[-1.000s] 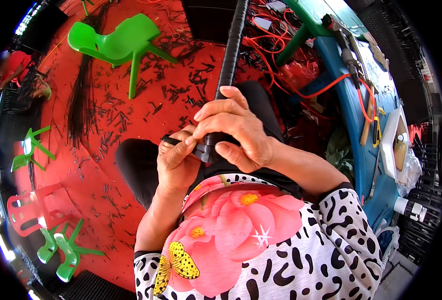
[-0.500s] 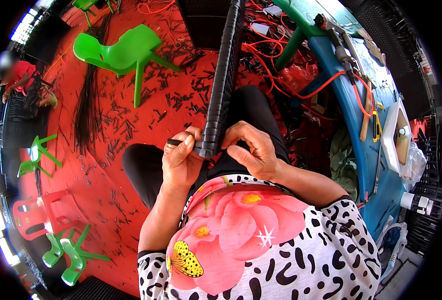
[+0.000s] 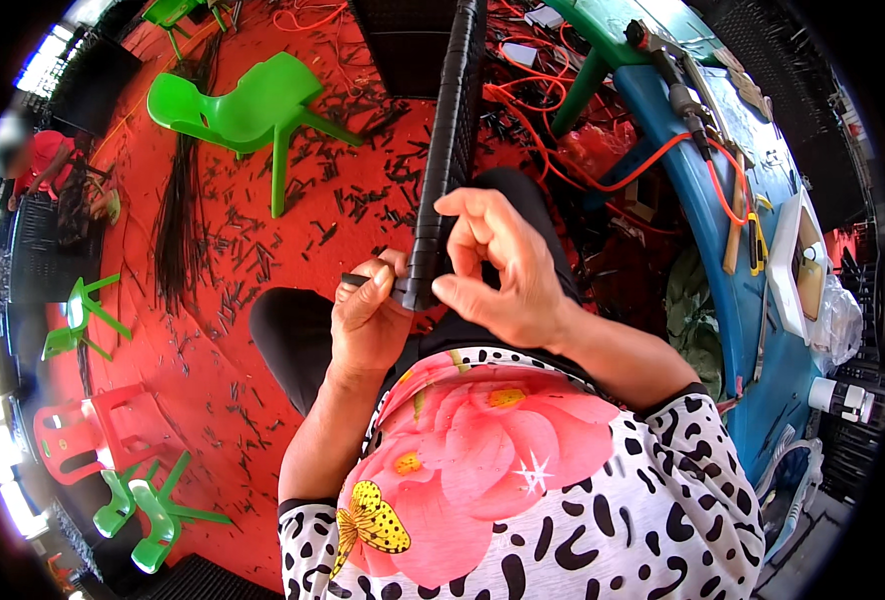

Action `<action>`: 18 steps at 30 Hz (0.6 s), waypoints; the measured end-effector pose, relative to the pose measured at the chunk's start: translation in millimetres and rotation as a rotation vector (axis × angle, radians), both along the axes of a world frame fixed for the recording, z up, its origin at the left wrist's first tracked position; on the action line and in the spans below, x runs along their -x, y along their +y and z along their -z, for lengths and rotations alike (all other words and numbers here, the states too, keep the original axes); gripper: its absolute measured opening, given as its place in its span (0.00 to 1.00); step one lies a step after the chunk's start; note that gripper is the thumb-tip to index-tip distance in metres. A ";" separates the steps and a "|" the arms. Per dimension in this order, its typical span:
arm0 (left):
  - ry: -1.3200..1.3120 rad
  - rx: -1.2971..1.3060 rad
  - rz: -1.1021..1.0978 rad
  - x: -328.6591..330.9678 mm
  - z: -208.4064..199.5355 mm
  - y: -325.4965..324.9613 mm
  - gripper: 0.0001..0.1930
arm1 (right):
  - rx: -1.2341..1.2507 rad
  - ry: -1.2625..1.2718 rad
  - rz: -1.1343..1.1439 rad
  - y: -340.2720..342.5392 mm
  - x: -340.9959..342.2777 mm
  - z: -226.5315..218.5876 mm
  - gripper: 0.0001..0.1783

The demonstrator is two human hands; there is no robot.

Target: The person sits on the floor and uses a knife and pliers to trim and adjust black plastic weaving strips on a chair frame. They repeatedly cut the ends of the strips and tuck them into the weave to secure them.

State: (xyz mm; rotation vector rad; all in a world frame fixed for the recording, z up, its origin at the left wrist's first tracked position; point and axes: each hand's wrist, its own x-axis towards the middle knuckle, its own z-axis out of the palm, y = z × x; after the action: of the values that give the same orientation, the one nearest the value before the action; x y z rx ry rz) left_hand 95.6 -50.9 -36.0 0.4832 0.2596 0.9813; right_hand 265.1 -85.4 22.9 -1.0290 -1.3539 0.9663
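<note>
A black frame wrapped in flat woven strips [image 3: 436, 170] runs away from me between my knees, its near end close to my body. My left hand [image 3: 371, 315] is closed at the left of that end, thumb and fingers pinching a short black strip [image 3: 355, 280] that juts out to the left. On the other side of the frame, my right hand [image 3: 511, 265] has its thumb and index finger apart and curved, fingertips close to the frame's edge. Nothing shows between those fingers. The right hand's remaining fingers are partly curled.
Black scraps litter the red floor [image 3: 253, 260], beside a bundle of long black strips [image 3: 178, 220]. A green chair [image 3: 238, 105] stands ahead on the left. On the right, a blue table [image 3: 698, 200] carries a tool with an orange hose [image 3: 685, 100], a yellow cutter [image 3: 756, 245] and a white tray [image 3: 788, 265].
My right hand has moved up and forward along the frame, its index finger and thumb spreading wider. My left hand keeps its pinch near the frame's end.
</note>
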 end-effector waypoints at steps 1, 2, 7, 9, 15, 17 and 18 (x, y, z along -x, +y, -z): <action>-0.018 -0.003 0.011 -0.2 -0.8 0.5 0.05 | 0.054 0.067 -0.071 4.4 -3.1 -3.2 0.26; -0.018 -0.006 0.021 -0.4 -0.9 1.3 0.05 | 0.110 0.113 -0.091 6.1 -5.8 -9.0 0.25; 0.004 -0.032 0.070 5.3 -1.3 8.9 0.06 | 0.035 0.016 -0.062 0.0 -8.9 3.0 0.25; 0.030 -0.083 0.146 14.0 -8.0 20.9 0.09 | 0.082 0.003 -0.056 -7.4 -7.9 9.8 0.26; 0.606 -0.521 0.034 57.7 -56.3 75.2 0.18 | 0.238 0.096 -0.010 -22.4 -8.4 21.7 0.26; 0.762 -0.831 0.085 50.6 -86.2 80.8 0.15 | 0.174 -0.031 0.004 -25.4 -4.9 33.1 0.29; 0.830 -1.002 0.111 43.5 -98.9 82.0 0.14 | 0.138 -0.125 0.030 -25.3 -1.7 31.5 0.30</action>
State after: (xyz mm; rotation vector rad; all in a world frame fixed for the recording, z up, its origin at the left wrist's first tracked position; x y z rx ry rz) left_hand 52.0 31.1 62.9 1.8105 0.4653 0.7002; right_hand 266.8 -110.6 -8.6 -1.2287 -1.3848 0.9978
